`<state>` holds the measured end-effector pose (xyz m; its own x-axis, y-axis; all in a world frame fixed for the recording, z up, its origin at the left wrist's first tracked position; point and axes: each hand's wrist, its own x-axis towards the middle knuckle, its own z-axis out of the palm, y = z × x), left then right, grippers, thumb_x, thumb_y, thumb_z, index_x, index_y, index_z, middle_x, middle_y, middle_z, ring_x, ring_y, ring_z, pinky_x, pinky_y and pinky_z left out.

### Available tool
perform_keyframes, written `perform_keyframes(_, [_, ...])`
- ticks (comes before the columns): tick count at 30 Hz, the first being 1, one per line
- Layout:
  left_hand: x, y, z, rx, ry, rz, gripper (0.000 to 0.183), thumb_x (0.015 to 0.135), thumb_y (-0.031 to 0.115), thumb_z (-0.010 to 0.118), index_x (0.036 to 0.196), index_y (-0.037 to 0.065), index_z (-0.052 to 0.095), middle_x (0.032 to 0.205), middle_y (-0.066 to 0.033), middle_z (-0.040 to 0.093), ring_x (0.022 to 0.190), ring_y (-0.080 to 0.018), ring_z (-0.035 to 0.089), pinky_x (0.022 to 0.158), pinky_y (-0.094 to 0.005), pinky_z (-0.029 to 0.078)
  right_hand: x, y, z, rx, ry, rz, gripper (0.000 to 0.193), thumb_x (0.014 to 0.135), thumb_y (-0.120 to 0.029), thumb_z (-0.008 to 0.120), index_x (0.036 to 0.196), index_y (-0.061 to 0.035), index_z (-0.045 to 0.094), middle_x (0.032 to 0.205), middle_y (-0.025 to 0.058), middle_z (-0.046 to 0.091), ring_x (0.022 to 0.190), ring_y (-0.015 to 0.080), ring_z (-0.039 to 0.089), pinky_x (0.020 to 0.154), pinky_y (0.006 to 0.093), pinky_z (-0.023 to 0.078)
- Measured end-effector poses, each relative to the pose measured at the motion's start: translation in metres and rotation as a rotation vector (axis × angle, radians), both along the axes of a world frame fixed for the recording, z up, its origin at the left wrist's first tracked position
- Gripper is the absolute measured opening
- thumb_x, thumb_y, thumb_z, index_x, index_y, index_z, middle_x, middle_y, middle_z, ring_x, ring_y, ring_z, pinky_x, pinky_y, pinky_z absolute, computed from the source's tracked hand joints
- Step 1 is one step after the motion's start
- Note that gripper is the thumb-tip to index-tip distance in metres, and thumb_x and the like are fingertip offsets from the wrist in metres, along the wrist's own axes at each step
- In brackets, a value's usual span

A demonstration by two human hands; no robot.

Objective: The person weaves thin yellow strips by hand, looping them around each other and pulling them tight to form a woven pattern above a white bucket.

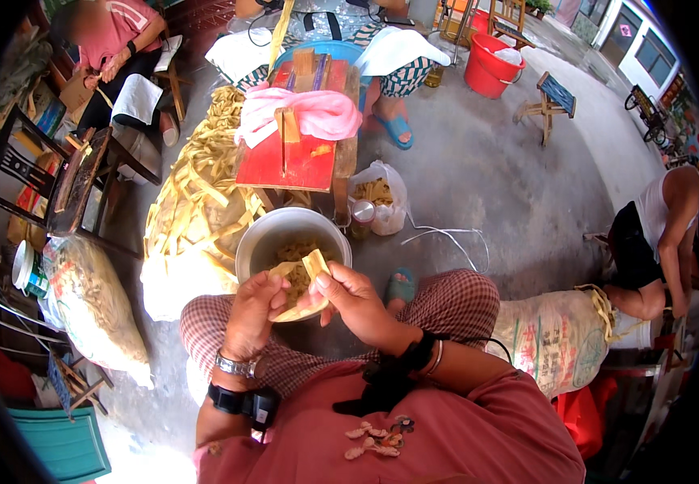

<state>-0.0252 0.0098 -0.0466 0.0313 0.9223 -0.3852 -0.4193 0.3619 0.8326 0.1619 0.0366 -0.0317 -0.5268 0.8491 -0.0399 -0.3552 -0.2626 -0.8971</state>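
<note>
One flat pale-yellow strip [315, 264], gripped between the left hand [251, 310] and the right hand [359, 306], just above the near rim of the round metal basin [277, 227]. Pinching with the left thumb and fingers above the near-left part of the basin; clamping the end that juts upward with the right thumb and fingers, above its near-right part. Inside the basin, loose yellow pieces [305, 248]. Facing, directly beyond the basin, a red tabletop [264, 171] bearing a bunched pink cloth [329, 113] and an upright wooden block [288, 127]. Left of the basin, a long heap of yellow strips [196, 198]. Beyond and right of the basin, a lidded jar [360, 222] just beside a translucent plastic bag [398, 198] with yellow pieces inside. Well to the near right of the basin, a stuffed woven sack [555, 339].
</note>
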Motion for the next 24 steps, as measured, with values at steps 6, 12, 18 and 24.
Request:
perform_keyframes(6, [0.02, -0.015, 0.029, -0.013, 0.181, -0.175, 0.014, 0.095, 0.015, 0.052, 0.095, 0.005, 0.061, 0.068, 0.0068, 0.048, 0.056, -0.0008, 0.036, 0.049, -0.0165, 0.028, -0.016, 0.009, -0.007, 0.495, -0.164, -0.22, 0.023, 0.1, -0.021, 0.045, 0.106, -0.0007, 0.055, 0.082, 0.001, 0.053, 0.078, 0.0039, 0.049, 0.061, 0.0192, 0.043])
perform_keyframes(12, [0.015, -0.02, 0.047, 0.494, 0.911, -0.107, 0.009, 0.088, 0.009, 0.062, 0.092, 0.001, 0.061, 0.083, -0.0022, 0.061, 0.068, -0.0156, 0.059, 0.059, -0.0283, 0.048, -0.025, 0.007, 0.004, 0.062, -0.165, -0.024, 0.025, 0.097, -0.022, 0.047, 0.083, -0.0013, 0.05, 0.065, -0.0031, 0.041, 0.063, 0.0044, 0.04, 0.055, 0.0253, 0.037])
perform_keyframes(18, [0.019, -0.021, 0.064, 0.936, 1.386, -0.024, 0.013, 0.078, 0.006, 0.069, 0.082, 0.0, 0.058, 0.096, -0.0134, 0.062, 0.077, -0.0295, 0.064, 0.064, -0.0351, 0.053, -0.01, 0.02, 0.018, 0.152, -0.279, 0.286, 0.033, 0.095, -0.022, 0.044, 0.071, -0.0003, 0.048, 0.062, -0.0006, 0.041, 0.062, 0.0059, 0.039, 0.054, 0.0277, 0.035])
perform_keyframes(24, [0.022, -0.025, 0.039, 0.448, 0.357, 0.005, 0.019, 0.086, 0.002, 0.064, 0.102, 0.002, 0.054, 0.091, -0.0026, 0.062, 0.081, -0.0083, 0.058, 0.072, -0.0221, 0.048, 0.008, 0.009, 0.008, 0.48, -0.318, 0.17, 0.028, 0.096, -0.026, 0.049, 0.087, -0.0003, 0.052, 0.069, 0.0076, 0.047, 0.064, 0.012, 0.045, 0.059, 0.0301, 0.04])
